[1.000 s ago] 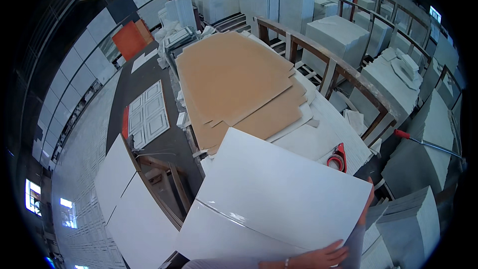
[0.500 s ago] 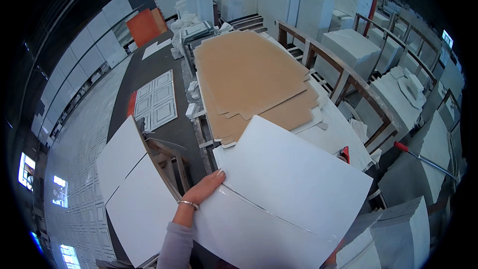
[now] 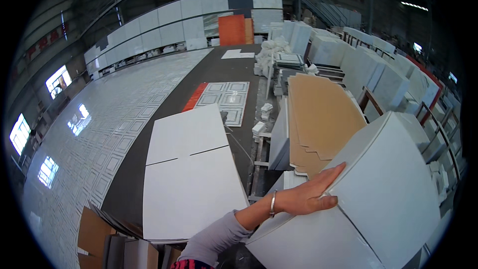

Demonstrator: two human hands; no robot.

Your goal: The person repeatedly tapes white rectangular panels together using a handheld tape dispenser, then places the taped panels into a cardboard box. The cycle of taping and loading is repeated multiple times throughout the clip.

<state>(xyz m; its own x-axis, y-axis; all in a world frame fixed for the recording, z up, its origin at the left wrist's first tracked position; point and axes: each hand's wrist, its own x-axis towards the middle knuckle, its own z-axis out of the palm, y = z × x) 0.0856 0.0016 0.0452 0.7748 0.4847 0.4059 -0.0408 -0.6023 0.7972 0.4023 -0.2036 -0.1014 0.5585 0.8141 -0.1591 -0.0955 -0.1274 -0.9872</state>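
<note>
My left hand (image 3: 311, 193), with a bangle at the wrist, reaches across to a large white cardboard sheet (image 3: 386, 184). Its thumb lies against the near face, while the fingers grip along the sheet's upper left edge. A dark crease or slit runs down the sheet from beside the thumb. The sheet is tilted and bends over toward the lower edge. My right hand is out of view. Left of my forearm lies another big white cardboard sheet (image 3: 194, 184) with dark slits across it.
Brown cardboard sheets (image 3: 318, 119) lie stacked beyond my hand. A framed-pattern tile panel (image 3: 226, 97) rests on the dark floor, with a glossy patterned floor (image 3: 129, 94) to its left. Open brown boxes (image 3: 94, 231) stand at lower left; white stone slabs (image 3: 368, 69) crowd the right.
The view has swung left, showing more of the hall's far wall. My left hand has kept hold of the white sheet, which now stands more tilted and appears farther right.
</note>
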